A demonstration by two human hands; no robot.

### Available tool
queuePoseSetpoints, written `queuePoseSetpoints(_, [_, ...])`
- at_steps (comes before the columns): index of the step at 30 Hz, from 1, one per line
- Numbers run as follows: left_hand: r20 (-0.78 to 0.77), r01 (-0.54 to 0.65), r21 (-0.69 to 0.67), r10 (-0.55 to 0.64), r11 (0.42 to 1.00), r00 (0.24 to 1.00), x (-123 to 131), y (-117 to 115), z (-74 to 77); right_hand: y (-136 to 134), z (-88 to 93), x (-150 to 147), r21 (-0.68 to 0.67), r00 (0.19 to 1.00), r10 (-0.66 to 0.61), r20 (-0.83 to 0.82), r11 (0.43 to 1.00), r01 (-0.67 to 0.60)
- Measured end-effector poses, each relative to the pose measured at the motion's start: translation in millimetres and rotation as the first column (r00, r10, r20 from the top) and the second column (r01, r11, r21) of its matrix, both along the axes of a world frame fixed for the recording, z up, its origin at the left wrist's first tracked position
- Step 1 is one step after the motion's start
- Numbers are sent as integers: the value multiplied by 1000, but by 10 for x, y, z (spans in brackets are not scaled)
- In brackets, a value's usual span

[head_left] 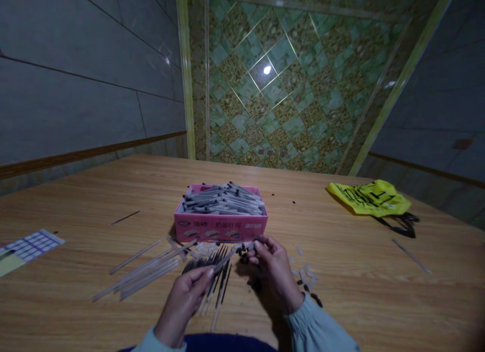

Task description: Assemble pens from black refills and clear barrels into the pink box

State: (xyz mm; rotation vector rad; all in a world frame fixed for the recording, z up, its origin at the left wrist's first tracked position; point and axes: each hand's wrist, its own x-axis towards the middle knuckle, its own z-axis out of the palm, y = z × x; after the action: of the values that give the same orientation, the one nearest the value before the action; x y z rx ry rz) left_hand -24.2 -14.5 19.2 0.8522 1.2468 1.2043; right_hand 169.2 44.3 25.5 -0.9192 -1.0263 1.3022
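In my left hand a slim translucent pen barrel is pinched between thumb and fingers, pointing up to the right. My right hand is closed in a pinch close to the barrel's far end; the small piece in its fingertips is too blurred to make out. Thin dark pen refills lie in a fan beneath and beside my left hand. Clear empty pen barrels are heaped to its left. Small black pieces lie by my right fingers. Just beyond both hands stands a pink box filled with pens.
Small clear and black pieces are scattered right of my right wrist. A yellow bag with black print lies at the back right, a single barrel nearer. One refill and a checked sheet lie on the left.
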Motion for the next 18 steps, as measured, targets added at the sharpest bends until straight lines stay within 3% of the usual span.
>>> queuePoseSetpoints(3, [-43, 39, -3, -39, 999, 998, 26, -22, 51, 15, -33, -18, -119, 984, 37, -172, 991, -58])
queuePoseSetpoints(6, [-76, 68, 7, -67, 998, 995, 37, -26, 68, 5, -63, -41, -136, 980, 40, -197, 988, -68])
queuePoseSetpoints(14, [-88, 107, 2, -106, 994, 990, 14, 6, -15, -80, -27, -104, -7, 987, 160, -20, 987, -160])
queuePoseSetpoints(18, [-6, 160, -49, -160, 986, 987, -23, 21, -45, -84, 30, -85, 81, 975, 196, 106, 976, -205])
